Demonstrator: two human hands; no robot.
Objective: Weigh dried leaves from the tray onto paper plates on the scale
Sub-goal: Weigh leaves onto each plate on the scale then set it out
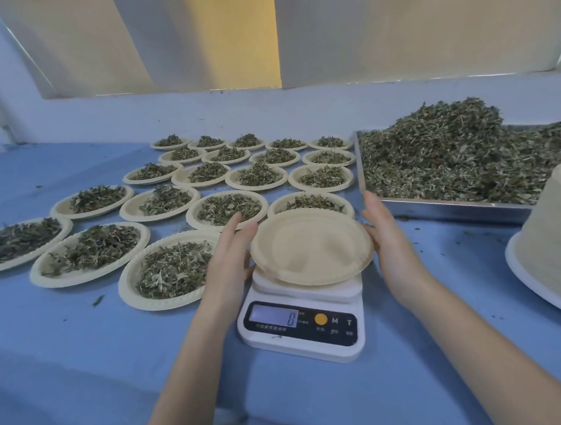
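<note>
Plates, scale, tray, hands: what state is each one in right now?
Empty paper plate: on the scale, tilted, no leaves.
Scale: on, display reads 0.
Tray: heaped with dried leaves.
Filled plates: each holds leaves, in rows on the table.
Plate stack: unused, upright.
Left hand: open, touching the plate's edge.
Right hand: open, touching the opposite edge.

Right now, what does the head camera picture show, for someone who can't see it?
Two hands, left hand and right hand, steady an empty paper plate on a white kitchen scale reading 0. Filled plates lie left; a leaf tray sits right.
</note>
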